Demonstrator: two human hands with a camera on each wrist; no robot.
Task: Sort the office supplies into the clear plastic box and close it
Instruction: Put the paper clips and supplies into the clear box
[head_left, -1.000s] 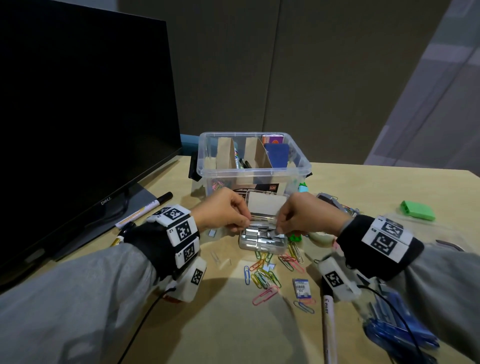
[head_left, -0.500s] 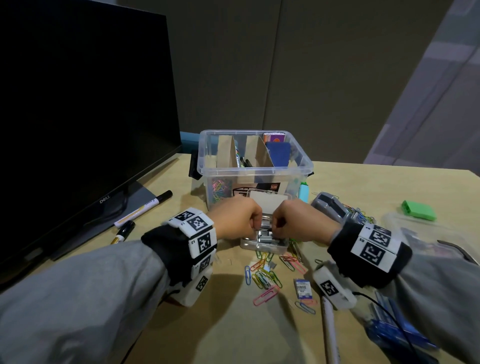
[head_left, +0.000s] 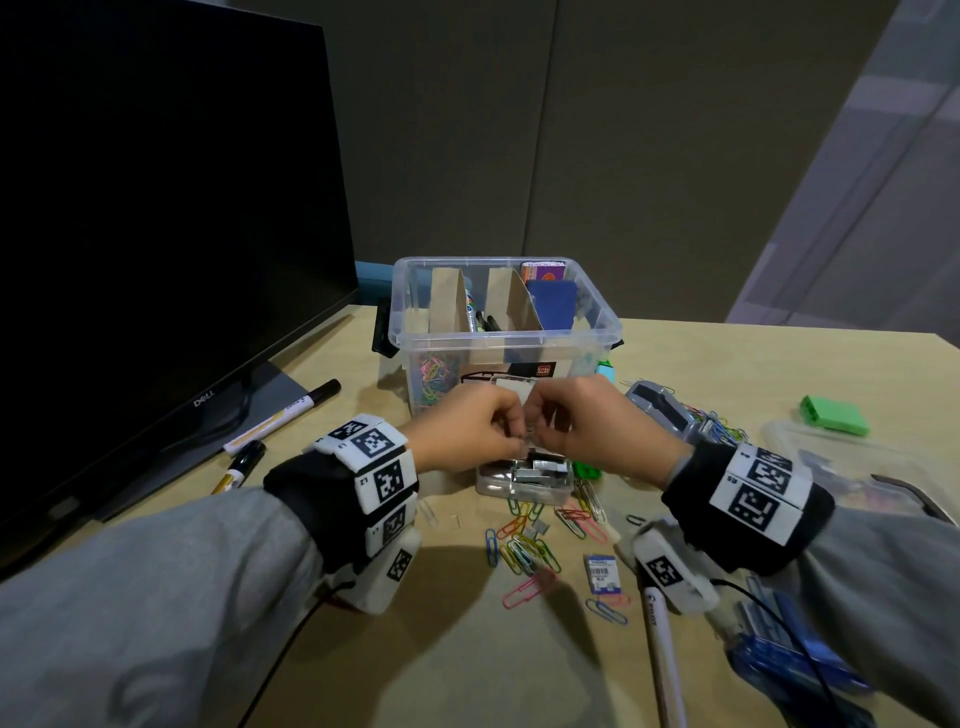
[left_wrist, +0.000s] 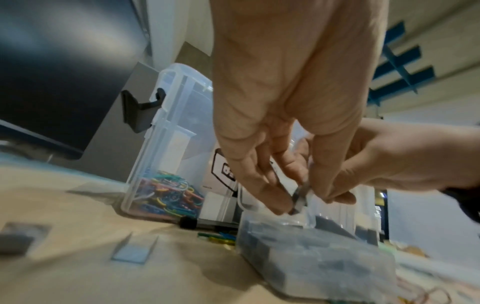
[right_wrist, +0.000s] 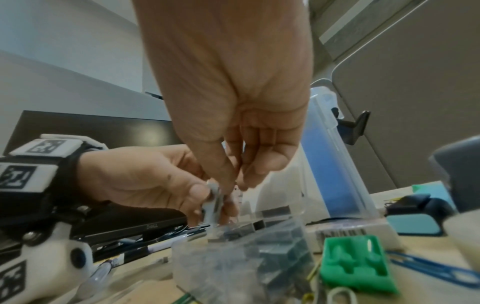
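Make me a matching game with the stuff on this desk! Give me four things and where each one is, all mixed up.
Things:
1. black marker
2. green block
3. staple strip
4. blue card

Places:
A. inside the clear box
B. pinched by both hands
C. far right on the desk
D. beside the monitor

Pairs: 1-D, 2-C, 3-B, 4-A

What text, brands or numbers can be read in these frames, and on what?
"DELL": monitor bezel, head view; also right wrist view.
Orange label on the cardboard inside the box: too small to read.
Barcode tag on the table: blurred.
Marker print: too small.
Purple packet in the box: unreadable.
Small characters on the wrist bands: too small to read.
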